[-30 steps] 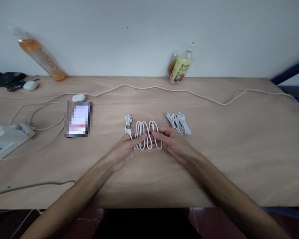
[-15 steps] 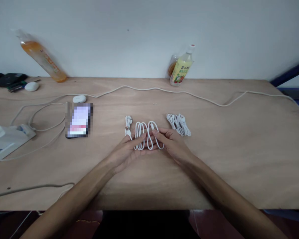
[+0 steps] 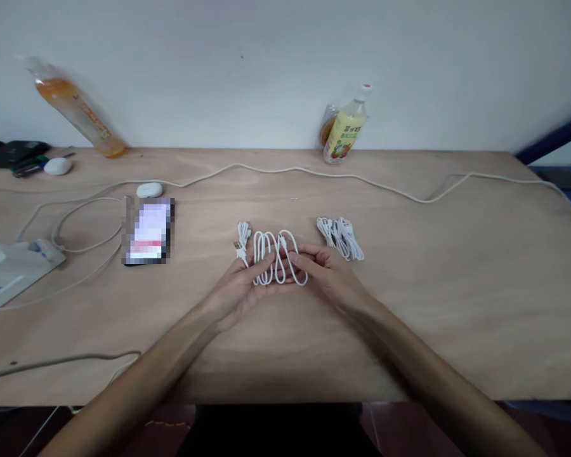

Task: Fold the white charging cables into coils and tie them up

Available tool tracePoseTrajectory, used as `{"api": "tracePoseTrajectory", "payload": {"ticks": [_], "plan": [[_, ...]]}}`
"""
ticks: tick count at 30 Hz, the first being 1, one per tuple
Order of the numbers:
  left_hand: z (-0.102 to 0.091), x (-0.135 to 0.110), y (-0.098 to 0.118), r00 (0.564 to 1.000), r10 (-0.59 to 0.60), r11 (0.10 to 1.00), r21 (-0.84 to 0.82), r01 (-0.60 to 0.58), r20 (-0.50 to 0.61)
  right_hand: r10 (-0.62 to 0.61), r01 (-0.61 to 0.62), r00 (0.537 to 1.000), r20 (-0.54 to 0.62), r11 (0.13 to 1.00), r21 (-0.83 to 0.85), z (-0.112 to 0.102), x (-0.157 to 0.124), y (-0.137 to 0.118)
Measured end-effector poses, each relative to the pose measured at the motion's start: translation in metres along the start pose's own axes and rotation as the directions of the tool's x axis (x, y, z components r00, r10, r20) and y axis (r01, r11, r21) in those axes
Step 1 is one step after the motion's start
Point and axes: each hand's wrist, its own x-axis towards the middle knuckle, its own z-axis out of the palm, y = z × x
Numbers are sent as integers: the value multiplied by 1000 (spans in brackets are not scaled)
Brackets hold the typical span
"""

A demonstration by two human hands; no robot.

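Observation:
Between my hands is a white USB cable folded into several side-by-side loops. My left hand is closed on the left loops, its thumb pressed across them. The cable's USB plug pokes out above that hand, and the smaller connector lies near the top of the right loops. My right hand grips the right end of the loops with thumb and fingers. Just beyond my left hand lies a small bundled white cable. Several bundled white cables lie past my right hand.
A phone and a white earbud case lie on the left. A long white cord crosses the wooden table. Against the wall stand an orange drink bottle and a yellow one. A white power strip sits far left.
The looped cable has shifted slightly left, and its right loop now spreads wider. My right thumb no longer lies on the small connector. Both hands still hold the cable.

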Motion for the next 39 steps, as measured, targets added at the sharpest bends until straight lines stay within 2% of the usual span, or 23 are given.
{"api": "tracePoseTrajectory", "payload": {"ticks": [7, 15, 20, 28, 39], "plan": [[-5, 1, -2, 997, -41, 997, 73, 36, 58, -12, 11, 1000, -9, 997, -77, -1, -1, -2], [-5, 2, -3, 999, -37, 998, 53, 37, 6, -68, 58, 995, -72, 989, -134, -1, 1, 6], [-4, 3, -3, 1000, -22, 999, 33, 23, -14, -78, 72, 995, -62, 992, -106, -1, 2, 7], [-2, 3, -5, 1000, 7, 1000, -2, -7, 21, -72, 68, 996, -49, 994, -82, -2, 3, 11], [-4, 3, -7, 1000, -13, 1000, -14, 13, 26, -71, 68, 996, -45, 995, -76, 1, 3, 7]]}}
